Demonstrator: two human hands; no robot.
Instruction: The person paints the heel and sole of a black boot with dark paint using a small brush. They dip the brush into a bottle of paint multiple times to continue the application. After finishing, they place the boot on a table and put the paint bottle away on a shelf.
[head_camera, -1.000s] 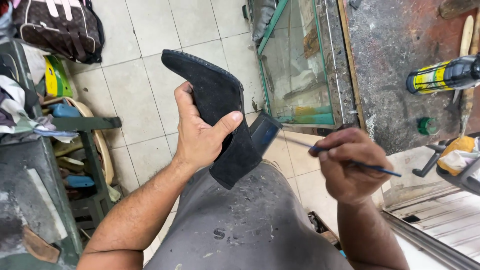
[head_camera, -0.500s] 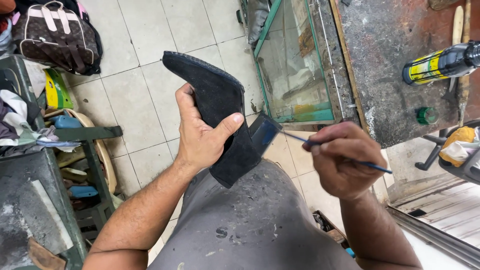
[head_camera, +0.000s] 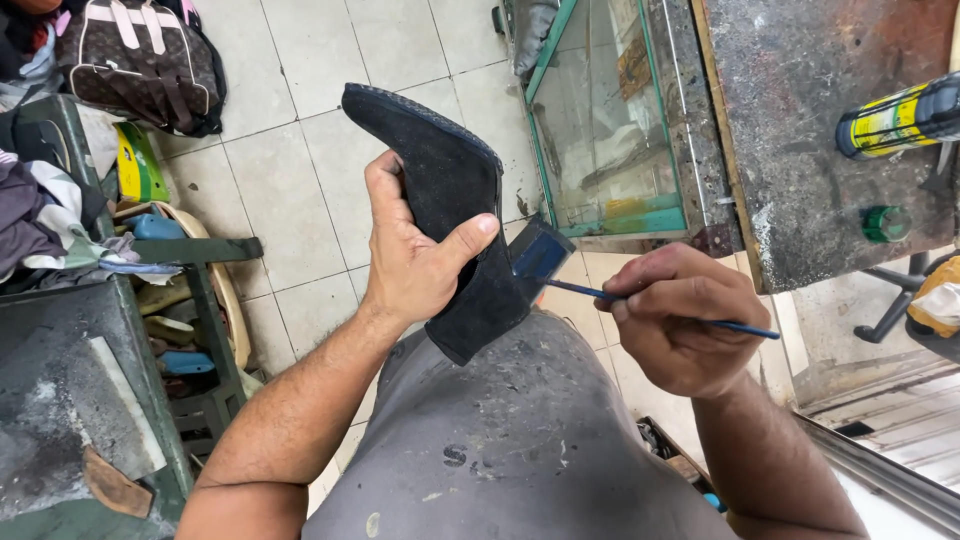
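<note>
Left hand (head_camera: 415, 265): closed around a black suede ankle boot (head_camera: 450, 200), sole up, its opening resting on the grey-aproned lap (head_camera: 500, 440); right hand (head_camera: 680, 320): pinching a thin blue brush (head_camera: 655, 305), tip at the boot's block heel (head_camera: 538, 255); bench (head_camera: 800, 150) at right: yellow-and-black spray can (head_camera: 900, 115) lying down, green cap (head_camera: 885, 222) near it; patterned bag (head_camera: 140, 60) on the tiled floor

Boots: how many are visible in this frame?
1. A black suede boot is gripped in the left hand, propped on the knee, while the right hand holds a thin brush at its heel. Others may be hidden in the shelf clutter.
</note>
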